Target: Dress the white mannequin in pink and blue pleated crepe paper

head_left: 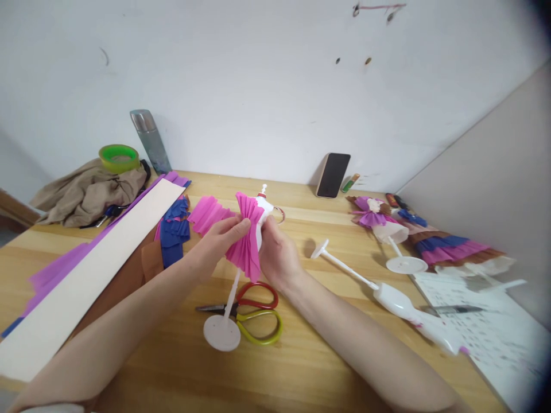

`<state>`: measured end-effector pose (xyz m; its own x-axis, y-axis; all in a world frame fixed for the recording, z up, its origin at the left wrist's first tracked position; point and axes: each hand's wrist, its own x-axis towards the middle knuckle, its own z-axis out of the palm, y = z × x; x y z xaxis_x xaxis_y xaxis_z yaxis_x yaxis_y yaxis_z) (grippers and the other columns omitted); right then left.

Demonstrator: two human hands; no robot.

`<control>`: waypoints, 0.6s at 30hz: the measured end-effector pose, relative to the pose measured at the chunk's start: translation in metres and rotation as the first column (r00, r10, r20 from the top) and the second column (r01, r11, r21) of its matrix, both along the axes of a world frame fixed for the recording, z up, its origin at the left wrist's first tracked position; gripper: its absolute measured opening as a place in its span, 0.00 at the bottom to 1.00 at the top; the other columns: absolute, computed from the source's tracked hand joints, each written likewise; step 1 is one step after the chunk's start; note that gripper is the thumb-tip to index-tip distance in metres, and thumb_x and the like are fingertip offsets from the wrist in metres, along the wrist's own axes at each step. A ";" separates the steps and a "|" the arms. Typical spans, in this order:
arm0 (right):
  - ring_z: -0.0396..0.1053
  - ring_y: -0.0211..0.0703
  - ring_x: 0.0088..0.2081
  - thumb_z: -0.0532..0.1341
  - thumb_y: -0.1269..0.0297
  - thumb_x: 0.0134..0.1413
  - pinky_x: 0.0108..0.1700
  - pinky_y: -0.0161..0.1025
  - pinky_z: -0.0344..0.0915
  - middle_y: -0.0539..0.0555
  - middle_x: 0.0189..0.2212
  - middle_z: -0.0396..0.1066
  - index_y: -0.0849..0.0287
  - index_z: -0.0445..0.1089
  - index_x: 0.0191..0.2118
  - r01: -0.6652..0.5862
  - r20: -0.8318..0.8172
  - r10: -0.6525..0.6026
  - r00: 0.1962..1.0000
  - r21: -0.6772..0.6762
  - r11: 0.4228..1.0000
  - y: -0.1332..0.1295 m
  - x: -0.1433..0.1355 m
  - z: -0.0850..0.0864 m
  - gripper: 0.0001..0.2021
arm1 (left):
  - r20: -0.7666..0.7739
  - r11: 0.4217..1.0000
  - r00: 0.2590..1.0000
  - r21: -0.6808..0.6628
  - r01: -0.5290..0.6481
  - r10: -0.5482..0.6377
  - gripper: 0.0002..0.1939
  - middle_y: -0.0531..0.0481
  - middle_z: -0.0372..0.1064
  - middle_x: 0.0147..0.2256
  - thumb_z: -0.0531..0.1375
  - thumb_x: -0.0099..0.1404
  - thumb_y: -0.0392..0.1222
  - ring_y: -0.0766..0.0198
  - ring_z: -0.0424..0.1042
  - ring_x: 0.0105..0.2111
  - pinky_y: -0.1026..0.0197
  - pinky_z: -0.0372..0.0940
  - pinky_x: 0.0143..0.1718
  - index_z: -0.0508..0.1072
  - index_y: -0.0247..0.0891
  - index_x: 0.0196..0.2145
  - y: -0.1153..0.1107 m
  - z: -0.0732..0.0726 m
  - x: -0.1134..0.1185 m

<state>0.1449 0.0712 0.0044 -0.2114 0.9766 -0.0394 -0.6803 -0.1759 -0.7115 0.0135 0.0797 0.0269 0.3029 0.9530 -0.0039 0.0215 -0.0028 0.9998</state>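
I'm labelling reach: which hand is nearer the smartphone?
Right: the right hand is in front of the smartphone and to its left; the left hand is farther left.

Craft workspace [181,355] (scissors [247,316], mini mannequin [264,206])

Wooden table [172,367]: scissors [235,310] near front, brown cloth [94,192] left, leaning phone [334,175] at back, printed sheet [495,338] right

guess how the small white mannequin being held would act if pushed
The mannequin would probably tip easily, its bulk sitting high on a thin stem. It may be light, since it looks plastic. On its side, its round base might make it roll.
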 end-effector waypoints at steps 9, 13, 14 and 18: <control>0.73 0.50 0.42 0.67 0.49 0.48 0.44 0.44 0.70 0.50 0.34 0.78 0.55 0.74 0.41 0.009 0.042 -0.005 0.999 -0.091 0.996 0.005 -0.001 -0.011 0.18 | 0.028 0.993 1.000 -0.115 -0.005 0.008 0.20 0.52 0.70 0.26 0.68 0.52 0.57 0.60 0.70 0.31 0.62 0.62 0.32 0.74 0.36 0.30 0.005 -0.004 0.000; 0.72 0.49 0.41 0.67 0.54 0.49 0.44 0.43 0.69 0.50 0.32 0.77 0.55 0.74 0.37 0.070 0.014 -0.070 0.997 -0.051 0.996 0.007 -0.003 -0.025 0.12 | -0.069 0.998 0.996 -0.042 -0.056 0.053 0.18 0.54 0.67 0.24 0.64 0.55 0.57 0.61 0.69 0.29 0.61 0.62 0.31 0.70 0.38 0.27 0.002 -0.005 0.003; 0.73 0.48 0.42 0.67 0.54 0.50 0.44 0.44 0.69 0.51 0.32 0.77 0.55 0.73 0.35 0.073 0.003 -0.073 0.997 -0.054 0.996 0.007 -0.003 -0.028 0.12 | -0.092 0.998 0.994 -0.022 -0.056 0.054 0.17 0.54 0.66 0.24 0.63 0.56 0.56 0.61 0.68 0.29 0.61 0.62 0.30 0.69 0.38 0.26 0.001 -0.005 0.005; 0.73 0.49 0.43 0.68 0.53 0.50 0.48 0.46 0.69 0.52 0.36 0.78 0.56 0.74 0.35 0.063 -0.020 -0.065 0.998 -0.109 0.992 0.003 -0.008 -0.036 0.12 | -0.217 0.995 0.972 0.055 -0.082 0.092 0.14 0.55 0.64 0.25 0.57 0.61 0.52 0.62 0.65 0.28 0.61 0.60 0.29 0.66 0.39 0.26 -0.003 -0.007 0.008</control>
